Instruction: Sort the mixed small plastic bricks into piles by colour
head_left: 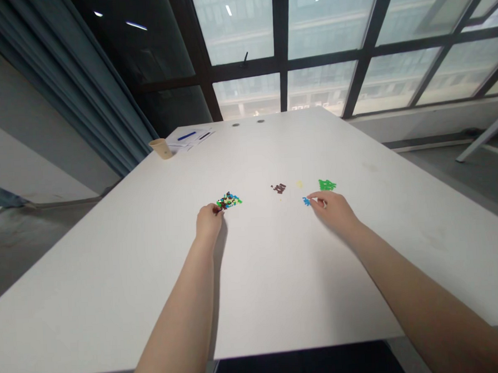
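My left hand (208, 222) rests at the near left edge of a mixed pile of tiny coloured pieces (229, 200), in brown, green, blue and pale yellow. Its fingers are drawn together, with dark brown bits showing at the tips; whether they are gripped is unclear. On the right, my right hand (333, 205) pinches thumb and forefinger beside a small cluster of blue pieces (306, 201). Anything between those fingertips is too small to make out. Just beyond that hand lies a group of green pieces (327, 185). Brown pieces (279, 189) and pale yellow pieces (299, 184) form separate groups between my hands.
The white table (262, 275) carries a tan paper cup (161, 149) at its far left edge. Papers (180, 143) lie beside it with a blue pen (187, 136) and a dark pen (204, 136). Windows stand behind the far edge; a blue curtain (72, 79) hangs left.
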`<state>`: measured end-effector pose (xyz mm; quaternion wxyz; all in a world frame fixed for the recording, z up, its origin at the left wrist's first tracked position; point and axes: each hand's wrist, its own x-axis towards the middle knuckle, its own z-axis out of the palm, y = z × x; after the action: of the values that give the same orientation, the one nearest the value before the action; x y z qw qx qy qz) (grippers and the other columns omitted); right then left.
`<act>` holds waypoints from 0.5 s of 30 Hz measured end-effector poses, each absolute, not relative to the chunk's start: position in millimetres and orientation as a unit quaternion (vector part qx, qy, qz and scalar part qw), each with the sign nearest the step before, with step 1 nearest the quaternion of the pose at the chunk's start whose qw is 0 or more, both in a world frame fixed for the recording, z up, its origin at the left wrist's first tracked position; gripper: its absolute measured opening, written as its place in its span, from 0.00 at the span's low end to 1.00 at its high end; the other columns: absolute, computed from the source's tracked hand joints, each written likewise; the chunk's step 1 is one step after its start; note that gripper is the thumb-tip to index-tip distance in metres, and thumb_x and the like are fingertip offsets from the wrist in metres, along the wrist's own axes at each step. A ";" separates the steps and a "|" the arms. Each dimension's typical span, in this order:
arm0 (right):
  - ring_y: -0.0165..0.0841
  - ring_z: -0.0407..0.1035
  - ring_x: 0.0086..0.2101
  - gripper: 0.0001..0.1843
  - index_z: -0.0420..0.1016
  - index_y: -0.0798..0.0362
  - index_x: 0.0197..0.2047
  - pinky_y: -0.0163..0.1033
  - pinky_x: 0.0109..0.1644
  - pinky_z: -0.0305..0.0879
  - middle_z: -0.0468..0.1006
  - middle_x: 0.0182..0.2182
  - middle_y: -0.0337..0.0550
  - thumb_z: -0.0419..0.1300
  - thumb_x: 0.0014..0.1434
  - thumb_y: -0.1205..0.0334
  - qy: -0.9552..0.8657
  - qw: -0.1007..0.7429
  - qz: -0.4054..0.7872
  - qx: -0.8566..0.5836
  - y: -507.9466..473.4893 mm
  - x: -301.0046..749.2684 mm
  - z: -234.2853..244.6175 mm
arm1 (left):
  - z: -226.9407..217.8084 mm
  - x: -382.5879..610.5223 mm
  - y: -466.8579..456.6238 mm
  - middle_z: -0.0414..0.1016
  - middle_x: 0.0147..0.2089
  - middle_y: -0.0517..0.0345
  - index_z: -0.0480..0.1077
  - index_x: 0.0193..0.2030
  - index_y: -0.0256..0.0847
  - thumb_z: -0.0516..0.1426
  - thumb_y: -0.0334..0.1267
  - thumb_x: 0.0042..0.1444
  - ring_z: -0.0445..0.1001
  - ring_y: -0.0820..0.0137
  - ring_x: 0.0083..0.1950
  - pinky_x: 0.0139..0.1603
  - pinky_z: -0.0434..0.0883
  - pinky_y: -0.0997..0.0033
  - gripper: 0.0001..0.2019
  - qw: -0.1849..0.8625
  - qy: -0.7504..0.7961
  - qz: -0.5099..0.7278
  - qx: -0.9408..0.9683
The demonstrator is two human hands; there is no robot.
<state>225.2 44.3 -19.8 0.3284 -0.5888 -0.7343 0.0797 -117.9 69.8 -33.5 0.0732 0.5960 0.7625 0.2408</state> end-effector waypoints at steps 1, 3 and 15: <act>0.30 0.64 0.26 0.13 0.76 0.51 0.36 0.35 0.32 0.57 0.71 0.22 0.39 0.52 0.53 0.61 -0.741 0.328 0.082 -0.580 42.7 222.7 -19.1 | -32.9 -118.0 69.5 0.74 0.33 0.51 0.70 0.29 0.39 0.54 0.36 0.45 0.71 0.63 0.38 0.40 0.64 0.68 0.05 0.075 0.763 0.243 0.594; 0.30 0.64 0.26 0.13 0.76 0.51 0.36 0.34 0.32 0.57 0.70 0.22 0.38 0.52 0.53 0.61 -0.749 0.326 0.086 -0.571 41.0 220.6 -18.0 | -32.0 -118.7 69.1 0.74 0.32 0.52 0.69 0.28 0.39 0.56 0.36 0.44 0.71 0.63 0.37 0.39 0.64 0.68 0.05 0.081 0.765 0.250 0.587; 0.31 0.64 0.26 0.13 0.76 0.54 0.34 0.35 0.32 0.57 0.71 0.22 0.40 0.51 0.53 0.61 -0.751 0.325 0.093 -0.567 41.4 220.7 -16.7 | -27.3 -120.2 67.6 0.72 0.30 0.54 0.69 0.28 0.38 0.54 0.32 0.43 0.70 0.64 0.37 0.42 0.63 0.65 0.04 0.141 0.733 0.391 0.539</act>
<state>220.7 41.4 -16.7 0.3252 -0.5668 -0.7512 0.0932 -120.2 67.6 -27.3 0.1408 0.5392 0.7326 0.3909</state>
